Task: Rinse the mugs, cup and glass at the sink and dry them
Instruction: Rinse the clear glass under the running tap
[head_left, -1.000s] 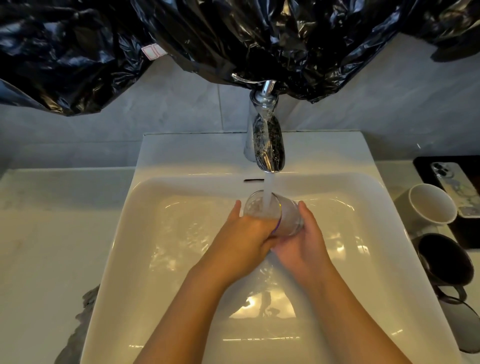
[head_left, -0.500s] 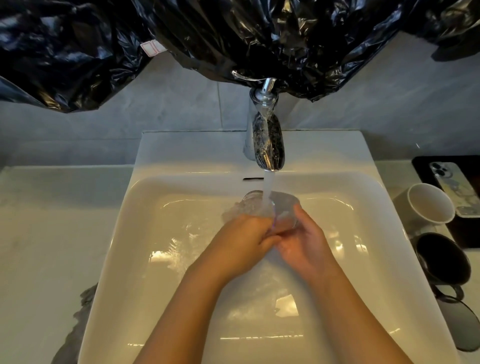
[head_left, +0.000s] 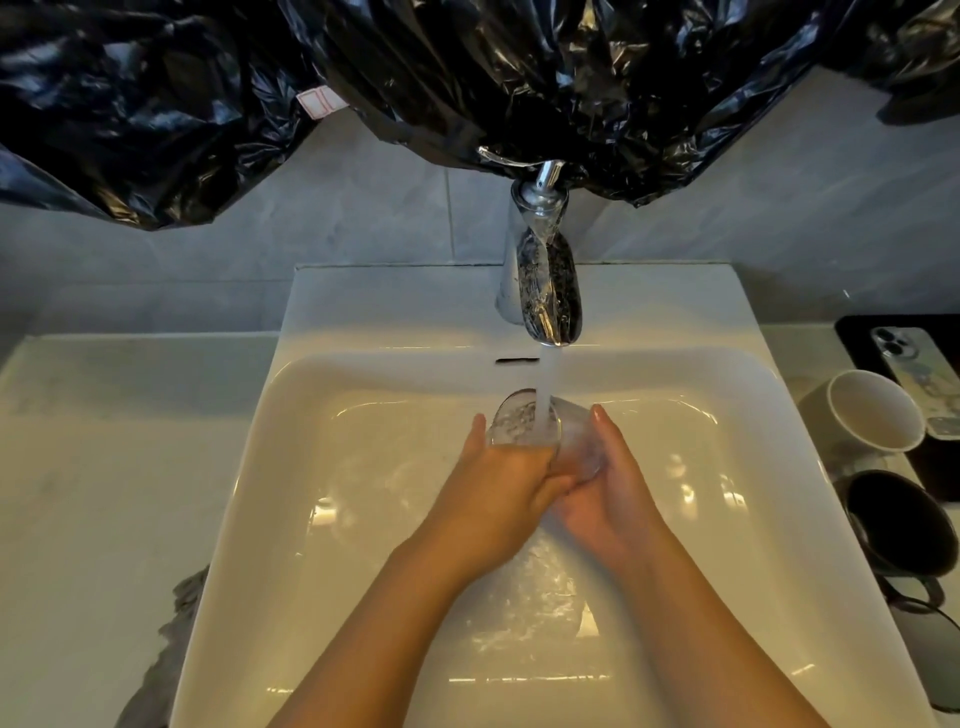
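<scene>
Clear glass (head_left: 571, 434), tilted, mouth up toward the chrome tap (head_left: 545, 291) — the water stream runs into it. Left hand (head_left: 498, 493) wraps its near side and right hand (head_left: 613, 493) cups its base, both holding it over the glossy white sink (head_left: 363, 312). Crinkled black plastic (head_left: 467, 67) hangs over grey wall tile. On the pale counter at right — white mug (head_left: 872, 410), dark mug (head_left: 898, 525).

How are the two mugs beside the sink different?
The pale mug is whitish inside; the dark mug is black inside. The pale mug sits farther back, beside the phone; the dark mug sits nearer. Both sit on the counter, right of the sink.
</scene>
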